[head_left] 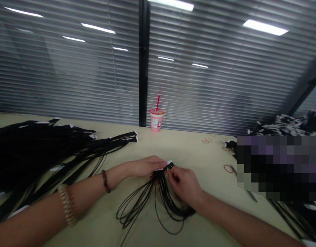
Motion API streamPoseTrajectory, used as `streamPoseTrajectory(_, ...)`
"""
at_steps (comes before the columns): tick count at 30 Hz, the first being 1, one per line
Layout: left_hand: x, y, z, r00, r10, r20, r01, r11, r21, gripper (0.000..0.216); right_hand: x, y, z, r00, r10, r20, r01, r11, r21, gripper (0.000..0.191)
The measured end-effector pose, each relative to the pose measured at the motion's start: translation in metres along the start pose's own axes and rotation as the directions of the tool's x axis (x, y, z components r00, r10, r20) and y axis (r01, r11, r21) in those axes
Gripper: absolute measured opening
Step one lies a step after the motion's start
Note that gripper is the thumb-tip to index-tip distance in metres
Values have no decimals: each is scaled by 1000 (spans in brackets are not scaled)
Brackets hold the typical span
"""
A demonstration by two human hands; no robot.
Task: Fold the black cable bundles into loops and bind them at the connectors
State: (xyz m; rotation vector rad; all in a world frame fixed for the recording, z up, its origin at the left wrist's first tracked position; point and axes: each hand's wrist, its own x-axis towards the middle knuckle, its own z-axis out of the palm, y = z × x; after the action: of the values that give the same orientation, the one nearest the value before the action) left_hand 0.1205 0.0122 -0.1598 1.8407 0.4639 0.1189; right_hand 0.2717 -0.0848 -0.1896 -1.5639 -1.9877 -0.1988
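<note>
In the head view a wire harness (165,192) of thin black wires hangs in loops between my two hands, over the tabletop. My left hand (145,167) is closed, thumb on top, round one white connector end with the wires running down from it. Close by on the right, my right hand (185,181) pinches the wires just below a second white connector (169,162). The two connectors are a short way apart. Some of my left fingers are hidden behind the wires and connector.
A large heap of black wire harnesses (31,151) covers the table's left. A pink cup (156,120) with a straw stands at the back by the blinds. Several rubber bands (228,168) lie at right, near more harnesses (286,212) and a blurred-out patch.
</note>
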Motion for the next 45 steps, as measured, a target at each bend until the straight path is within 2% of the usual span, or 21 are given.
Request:
streamPoseTrajectory(5, 3, -3, 0, 999, 50, 15, -51, 997, 61, 48, 0, -1, -1, 1000, -25, 11, 25, 1000, -11, 17)
streamPoseTrajectory(12, 2, -1, 1, 999, 43, 9, -44, 991, 124, 50, -1, -5, -3, 998, -36, 59, 41, 995, -88, 16)
streamPoseTrajectory(17, 2, -1, 0, 1000, 5, 15, -6, 1000, 25, 48, -1, -4, -2, 998, -18, 67, 26, 992, -121, 16)
streamPoseTrajectory(21, 2, -6, -1, 1000, -6, -13, 5, 996, -84, 48, -2, 0, 0, 997, -36, 64, 41, 997, -65, 16)
streamPoseTrajectory(30, 3, -9, -2, 999, -18, -26, 13, 982, -186, 48, 0, -3, -3, 997, -47, 53, 47, 999, 18, 14)
streamPoseTrajectory(34, 6, -12, -4, 997, -36, -74, 15, 963, -269, 48, 3, 2, -3, 998, 37, 54, -41, 997, 66, 10)
streamPoseTrajectory(37, 8, -13, -4, 991, -59, -124, 18, 951, -308, 47, 4, 1, -10, 992, 119, -46, -112, 985, 129, 7)
streamPoseTrajectory(39, 8, -13, -3, 991, -56, -121, 21, 962, -272, 47, 2, -8, -18, 989, 65, -131, -40, 982, 184, 11)
streamPoseTrajectory(41, 9, -13, -3, 995, -31, -96, 10, 978, -210, 46, -3, -20, -25, 983, -99, -156, 132, 968, 214, 12)
streamPoseTrajectory(43, 8, -13, -2, 996, 9, -89, -22, 989, -149, 46, -10, -32, -27, 941, -322, -103, 336, 927, 165, 12)
streamPoseTrajectory(45, 8, -12, -2, 994, 35, -107, -44, 995, -85, 46, -16, -38, -24, 876, -483, -7, 482, 873, 79, 9)
